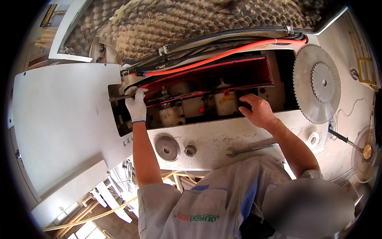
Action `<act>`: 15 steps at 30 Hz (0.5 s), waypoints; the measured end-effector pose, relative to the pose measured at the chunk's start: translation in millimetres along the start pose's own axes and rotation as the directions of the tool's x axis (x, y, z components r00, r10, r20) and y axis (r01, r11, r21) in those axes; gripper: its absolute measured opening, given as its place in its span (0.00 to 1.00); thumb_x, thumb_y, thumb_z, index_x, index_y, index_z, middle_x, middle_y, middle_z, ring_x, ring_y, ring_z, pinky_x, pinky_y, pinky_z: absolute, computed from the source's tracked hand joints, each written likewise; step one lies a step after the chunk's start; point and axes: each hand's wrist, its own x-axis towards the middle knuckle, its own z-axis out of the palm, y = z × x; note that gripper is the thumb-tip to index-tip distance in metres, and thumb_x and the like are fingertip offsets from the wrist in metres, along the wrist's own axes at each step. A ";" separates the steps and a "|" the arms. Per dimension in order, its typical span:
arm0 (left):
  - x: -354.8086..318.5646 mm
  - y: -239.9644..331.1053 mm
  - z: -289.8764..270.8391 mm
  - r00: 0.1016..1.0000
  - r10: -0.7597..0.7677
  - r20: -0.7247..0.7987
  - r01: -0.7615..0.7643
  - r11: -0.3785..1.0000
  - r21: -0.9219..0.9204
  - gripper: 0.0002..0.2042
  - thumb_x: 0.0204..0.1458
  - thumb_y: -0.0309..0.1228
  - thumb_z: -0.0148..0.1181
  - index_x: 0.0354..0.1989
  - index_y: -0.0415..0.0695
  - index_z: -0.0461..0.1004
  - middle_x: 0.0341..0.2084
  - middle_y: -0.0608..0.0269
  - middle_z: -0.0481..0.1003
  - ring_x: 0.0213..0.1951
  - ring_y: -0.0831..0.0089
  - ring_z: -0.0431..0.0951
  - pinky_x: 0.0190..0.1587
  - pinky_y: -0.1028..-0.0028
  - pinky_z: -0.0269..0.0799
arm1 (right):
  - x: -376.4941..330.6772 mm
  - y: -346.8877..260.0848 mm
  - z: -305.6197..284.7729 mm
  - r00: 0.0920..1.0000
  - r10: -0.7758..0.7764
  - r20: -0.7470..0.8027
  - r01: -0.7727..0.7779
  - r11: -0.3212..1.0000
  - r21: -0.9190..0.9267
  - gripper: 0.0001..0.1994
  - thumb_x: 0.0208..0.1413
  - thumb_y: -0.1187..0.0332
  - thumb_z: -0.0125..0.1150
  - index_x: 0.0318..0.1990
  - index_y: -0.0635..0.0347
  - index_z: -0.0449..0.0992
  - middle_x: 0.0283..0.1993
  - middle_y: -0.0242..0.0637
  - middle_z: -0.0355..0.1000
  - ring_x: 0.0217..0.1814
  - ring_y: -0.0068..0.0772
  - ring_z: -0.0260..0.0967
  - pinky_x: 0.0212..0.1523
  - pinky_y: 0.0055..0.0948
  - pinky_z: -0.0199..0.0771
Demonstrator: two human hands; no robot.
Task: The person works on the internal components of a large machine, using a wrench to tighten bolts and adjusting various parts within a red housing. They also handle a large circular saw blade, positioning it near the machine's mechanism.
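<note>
While gloved — fingers (137, 95) around rod (121, 96).

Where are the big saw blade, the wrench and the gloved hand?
Saw blade (308, 95), head view, on its toothed outer plate.
Wrench (250, 148), head view, mid-shaft.
Gloved hand (136, 104), head view, back of the white glove.

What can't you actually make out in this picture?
All in the head view:
- The bare hand's fingertips are lost in the dark machine opening.
- The thin bar is covered by the gloved hand where it is held.
- The wrench's right end is hidden under the forearm.
- The fan is cut off by the picture's rim.
</note>
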 end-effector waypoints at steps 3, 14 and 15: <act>1.0 6.0 0.5 1.000 -0.028 0.004 0.028 1.000 0.000 0.11 0.57 0.25 0.60 0.47 0.40 0.68 0.34 0.58 0.80 0.39 0.69 0.82 0.46 0.71 0.75 | -1.9 2.0 2.6 1.000 -0.012 -0.010 0.012 1.000 -0.013 0.15 0.54 0.65 0.67 0.48 0.57 0.78 0.48 0.39 0.76 0.48 0.49 0.76 0.47 0.41 0.78; 3.1 12.1 36.5 0.981 0.150 0.124 -0.186 0.910 0.371 0.08 0.55 0.25 0.61 0.40 0.38 0.71 0.31 0.63 0.77 0.33 0.76 0.75 0.42 0.73 0.71 | 1.9 -8.2 5.4 1.000 -0.027 0.010 0.027 1.000 0.000 0.15 0.54 0.65 0.67 0.48 0.58 0.78 0.48 0.40 0.76 0.47 0.48 0.76 0.48 0.41 0.78; 13.0 16.4 34.3 0.981 0.138 0.133 -0.179 0.912 0.370 0.07 0.55 0.25 0.61 0.39 0.38 0.71 0.30 0.63 0.76 0.33 0.76 0.74 0.41 0.73 0.70 | 1.7 -8.9 6.9 0.999 -0.040 0.004 0.040 0.999 -0.003 0.15 0.54 0.65 0.67 0.48 0.58 0.78 0.48 0.40 0.76 0.47 0.49 0.76 0.48 0.42 0.78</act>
